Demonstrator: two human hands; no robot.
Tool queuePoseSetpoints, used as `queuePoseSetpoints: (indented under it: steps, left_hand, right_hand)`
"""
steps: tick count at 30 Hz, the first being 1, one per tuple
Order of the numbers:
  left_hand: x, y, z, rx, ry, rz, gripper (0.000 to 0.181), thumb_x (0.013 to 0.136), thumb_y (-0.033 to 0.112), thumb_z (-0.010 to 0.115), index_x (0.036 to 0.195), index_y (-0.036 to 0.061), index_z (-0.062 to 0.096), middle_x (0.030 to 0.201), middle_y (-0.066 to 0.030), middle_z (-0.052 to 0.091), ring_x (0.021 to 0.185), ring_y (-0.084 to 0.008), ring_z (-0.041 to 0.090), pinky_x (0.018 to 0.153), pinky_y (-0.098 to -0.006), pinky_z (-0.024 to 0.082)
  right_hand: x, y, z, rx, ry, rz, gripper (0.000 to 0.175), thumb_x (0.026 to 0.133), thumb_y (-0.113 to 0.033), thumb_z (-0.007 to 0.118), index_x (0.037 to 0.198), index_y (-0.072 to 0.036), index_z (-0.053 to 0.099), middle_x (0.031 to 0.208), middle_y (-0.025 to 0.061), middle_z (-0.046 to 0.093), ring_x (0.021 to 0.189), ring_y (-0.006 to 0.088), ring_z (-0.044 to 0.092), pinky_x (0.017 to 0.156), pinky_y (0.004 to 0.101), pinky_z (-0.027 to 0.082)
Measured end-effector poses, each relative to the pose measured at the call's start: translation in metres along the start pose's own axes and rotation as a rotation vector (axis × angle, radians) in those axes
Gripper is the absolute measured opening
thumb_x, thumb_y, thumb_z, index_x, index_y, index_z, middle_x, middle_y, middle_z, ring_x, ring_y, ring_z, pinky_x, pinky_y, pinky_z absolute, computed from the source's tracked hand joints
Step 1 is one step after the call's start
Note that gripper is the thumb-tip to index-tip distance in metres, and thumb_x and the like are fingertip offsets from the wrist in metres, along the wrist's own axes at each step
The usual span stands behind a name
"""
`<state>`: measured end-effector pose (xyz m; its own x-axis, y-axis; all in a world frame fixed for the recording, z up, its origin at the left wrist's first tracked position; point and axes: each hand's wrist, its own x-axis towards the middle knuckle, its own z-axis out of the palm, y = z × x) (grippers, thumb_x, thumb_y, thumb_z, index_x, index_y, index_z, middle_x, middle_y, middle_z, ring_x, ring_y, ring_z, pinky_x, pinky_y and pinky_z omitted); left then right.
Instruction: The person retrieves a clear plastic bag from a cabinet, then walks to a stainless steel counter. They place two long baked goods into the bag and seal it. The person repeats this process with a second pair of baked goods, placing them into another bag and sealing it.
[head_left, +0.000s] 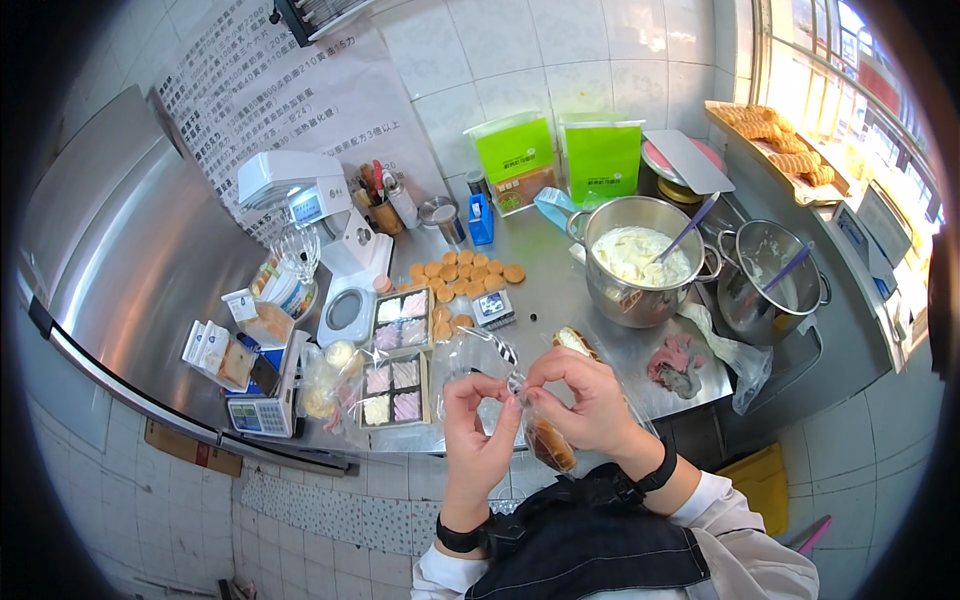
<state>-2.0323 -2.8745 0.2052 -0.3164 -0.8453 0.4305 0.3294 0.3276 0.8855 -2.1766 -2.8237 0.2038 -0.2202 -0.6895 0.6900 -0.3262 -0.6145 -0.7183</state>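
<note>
In front of my body, my left hand (480, 427) and my right hand (581, 397) meet at the gathered neck of a clear plastic bag (517, 409). Fingers and thumbs of both pinch it where a black-and-white striped tie (504, 349) sits. Below the pinch hangs a browned bread roll (550, 444) inside the bag. Just beyond my right hand lies another roll with white cream filling (574, 341), partly hidden by the hand. Clear plastic film (461, 360) is spread on the steel table (547, 277) behind my left hand.
Boxes of piped cream cakes (394, 390) stand left, near a scale (262, 416). Small round cakes (457, 274) lie behind. A steel pot of cream (641, 262), a second pot (772, 277) and a pink-grey cloth (675, 364) are right. A stand mixer (330, 225) stands back left.
</note>
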Motion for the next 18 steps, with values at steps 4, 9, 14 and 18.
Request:
queuePoseSetpoints:
  steps: [4,9,14,18]
  left_hand:
    - [-0.001,-0.002,-0.003,0.100,-0.031,-0.037,0.016,0.081,-0.002,0.068,0.096,0.0010,0.064,0.096,-0.0072,0.062,0.090,-0.0153,0.057,0.087,-0.0291,0.042]
    - [0.005,-0.002,-0.015,0.294,-0.122,0.158,0.015,0.077,0.000,0.070,0.092,0.0030,0.068,0.086,-0.0040,0.065,0.087,-0.0176,0.058,0.089,-0.0317,0.039]
    - [0.009,0.002,-0.009,0.305,-0.099,0.200,0.015,0.072,0.004,0.073,0.085,0.0055,0.067,0.082,-0.0025,0.065,0.084,-0.0182,0.058,0.091,-0.0345,0.036]
    - [0.006,0.014,0.001,0.682,-0.048,0.396,0.016,0.070,0.006,0.075,0.082,0.0101,0.066,0.081,-0.0005,0.064,0.083,-0.0180,0.058,0.094,-0.0367,0.032]
  right_hand:
    - [0.003,-0.004,0.000,-0.072,-0.038,-0.058,0.016,0.081,0.004,0.067,0.095,-0.001,0.061,0.091,0.0109,0.062,0.081,0.0232,0.063,0.070,0.0304,0.051]
    - [0.001,-0.004,-0.001,-0.065,-0.057,-0.133,0.023,0.082,0.006,0.065,0.103,-0.002,0.061,0.092,0.0106,0.061,0.080,0.0241,0.061,0.068,0.0312,0.050]
    - [0.001,-0.003,0.003,0.007,-0.017,-0.153,0.031,0.081,0.005,0.065,0.111,-0.002,0.059,0.094,0.0099,0.060,0.081,0.0224,0.059,0.072,0.0310,0.048]
    - [0.008,-0.018,-0.008,0.126,0.043,-0.081,0.039,0.079,-0.008,0.071,0.114,-0.001,0.055,0.095,0.0092,0.061,0.084,0.0217,0.058,0.076,0.0327,0.047]
